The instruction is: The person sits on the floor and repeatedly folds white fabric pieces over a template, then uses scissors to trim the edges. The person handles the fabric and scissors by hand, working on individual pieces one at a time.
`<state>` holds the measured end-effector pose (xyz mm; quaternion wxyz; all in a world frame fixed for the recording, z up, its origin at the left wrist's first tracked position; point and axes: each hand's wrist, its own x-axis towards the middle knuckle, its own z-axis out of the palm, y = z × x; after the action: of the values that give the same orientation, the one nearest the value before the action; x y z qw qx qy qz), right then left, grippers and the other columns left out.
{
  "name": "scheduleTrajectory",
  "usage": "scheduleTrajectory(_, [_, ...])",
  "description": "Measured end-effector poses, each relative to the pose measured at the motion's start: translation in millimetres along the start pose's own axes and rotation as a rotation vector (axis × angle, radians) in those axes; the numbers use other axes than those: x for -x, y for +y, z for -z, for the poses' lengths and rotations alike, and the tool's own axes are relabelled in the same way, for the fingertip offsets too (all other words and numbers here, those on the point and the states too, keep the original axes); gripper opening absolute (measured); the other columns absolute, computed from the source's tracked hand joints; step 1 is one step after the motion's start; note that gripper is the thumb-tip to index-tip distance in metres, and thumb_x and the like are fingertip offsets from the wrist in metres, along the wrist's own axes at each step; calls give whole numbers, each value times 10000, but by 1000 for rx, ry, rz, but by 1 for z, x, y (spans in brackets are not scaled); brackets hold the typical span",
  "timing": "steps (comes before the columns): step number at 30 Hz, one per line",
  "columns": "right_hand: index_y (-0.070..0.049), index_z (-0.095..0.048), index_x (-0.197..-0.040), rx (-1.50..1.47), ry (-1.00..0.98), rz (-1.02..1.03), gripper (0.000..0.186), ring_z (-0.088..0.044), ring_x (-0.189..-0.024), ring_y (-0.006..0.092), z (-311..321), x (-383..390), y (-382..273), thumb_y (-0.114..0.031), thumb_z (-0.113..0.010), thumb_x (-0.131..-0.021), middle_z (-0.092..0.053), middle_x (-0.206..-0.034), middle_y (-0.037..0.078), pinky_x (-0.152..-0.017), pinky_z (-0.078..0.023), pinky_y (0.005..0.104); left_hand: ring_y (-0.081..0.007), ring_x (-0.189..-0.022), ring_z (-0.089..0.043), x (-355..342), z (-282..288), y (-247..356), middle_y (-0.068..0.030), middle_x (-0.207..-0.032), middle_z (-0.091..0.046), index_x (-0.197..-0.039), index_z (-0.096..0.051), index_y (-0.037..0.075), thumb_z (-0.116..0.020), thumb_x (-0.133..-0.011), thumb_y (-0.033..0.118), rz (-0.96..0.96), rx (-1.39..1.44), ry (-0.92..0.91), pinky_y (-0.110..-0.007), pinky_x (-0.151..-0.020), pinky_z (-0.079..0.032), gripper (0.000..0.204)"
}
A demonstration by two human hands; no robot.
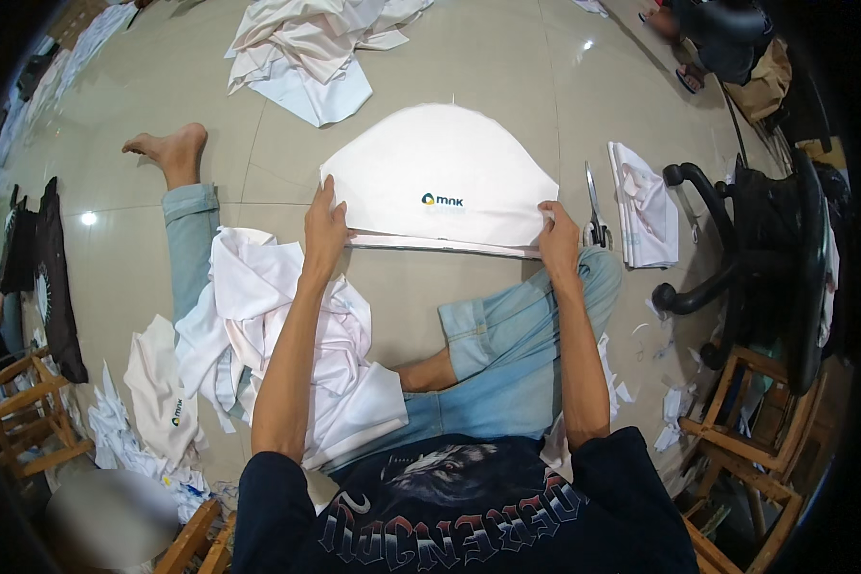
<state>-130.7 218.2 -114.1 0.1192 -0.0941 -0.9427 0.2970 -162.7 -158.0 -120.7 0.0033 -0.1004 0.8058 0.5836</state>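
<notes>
A white curved fabric panel (439,158) with a small printed logo lies on the floor in front of me, above a narrow white band with a dark lower edge (402,244). My left hand (327,220) pinches the panel's left edge; my right hand (557,230) pinches its right corner, above my bent right knee. Metal scissors (595,215) lie to the right, beside a folded stack of white cloth (646,210). Loose pale fabric (239,316) is heaped over my lap and left leg.
Another cloth pile (306,48) lies ahead. A black wheeled chair (789,277) and wooden stools (746,392) stand at right, another stool (24,411) at left, among scraps (129,440). A dark garment (53,277) lies far left. A person (713,48) is at top right.
</notes>
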Motion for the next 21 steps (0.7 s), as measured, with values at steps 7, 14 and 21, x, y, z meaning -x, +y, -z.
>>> scheduleTrajectory(7, [16,-643,-1007,92,-41,-39,198,-600,-951,410,0,10,2,73,-578,-829,-602,-999,213,-841,-482,446,-242,-707,-677,5,6,-7,-261,-1526,-347,-1459,-345,-71,-469,-918,-48,-51,-98,-74,-317,-571,-559,555])
scheduleTrajectory(14, [13,-618,-1080,153,-51,-25,238,-597,-976,411,0,14,-2,48,-569,-850,-578,-1054,215,-853,-488,448,-269,-677,-668,11,6,-14,-270,-1544,-303,-1466,-323,-70,-525,-903,-14,-75,-165,-48,-345,-609,-561,600])
scheduleTrajectory(21, [1,-590,-1154,249,-14,-75,280,-568,-1058,407,1,16,-3,-16,-573,-874,-548,-1162,216,-922,-463,477,-310,-1175,-595,37,34,26,-243,-1557,-310,-1502,-325,16,-627,-897,86,1,-390,11,-422,-938,-495,680])
